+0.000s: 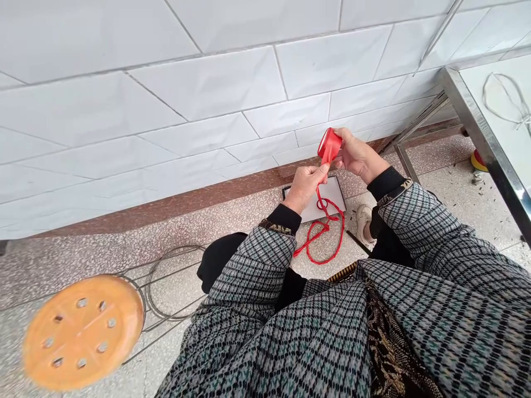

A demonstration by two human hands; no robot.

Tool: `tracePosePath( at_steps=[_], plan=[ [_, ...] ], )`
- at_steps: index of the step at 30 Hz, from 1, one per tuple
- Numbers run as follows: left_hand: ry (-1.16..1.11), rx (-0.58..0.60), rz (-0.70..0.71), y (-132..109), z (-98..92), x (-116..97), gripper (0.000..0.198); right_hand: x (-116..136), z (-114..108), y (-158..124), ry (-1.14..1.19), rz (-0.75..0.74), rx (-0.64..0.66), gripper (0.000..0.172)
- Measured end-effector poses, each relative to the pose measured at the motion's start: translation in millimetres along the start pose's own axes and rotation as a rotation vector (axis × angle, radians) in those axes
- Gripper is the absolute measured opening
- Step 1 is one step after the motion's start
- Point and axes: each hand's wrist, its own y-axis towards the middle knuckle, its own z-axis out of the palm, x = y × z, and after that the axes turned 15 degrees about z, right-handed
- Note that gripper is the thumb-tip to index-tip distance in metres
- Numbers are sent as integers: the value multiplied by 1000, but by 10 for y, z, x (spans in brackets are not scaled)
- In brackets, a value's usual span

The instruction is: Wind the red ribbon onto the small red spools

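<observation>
A roll of red tape [331,145] is held up in front of the tiled wall by my right hand [355,155], whose fingers and thumb close on its right side. My left hand [306,185] pinches the strip of red tape pulled down from the roll. From under my left hand a long red tape-wrapped cord [343,224] hangs down in twisted loops. Behind the cord, low near the wall, lies a flat white panel [337,193] with a dark edge.
At left stands an orange round stool seat [83,331] with several holes, beside a metal wire frame [174,282]. A metal-framed table [468,110] at right carries a thin white cable [504,99]. The white tiled wall [232,83] rises directly ahead.
</observation>
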Motion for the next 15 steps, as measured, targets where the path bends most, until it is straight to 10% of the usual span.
tracePosePath(
  at_steps=[15],
  plan=[
    [357,-129,208,20,-138,-69,45,4,-59,-187,-135,151,174,53]
  ],
)
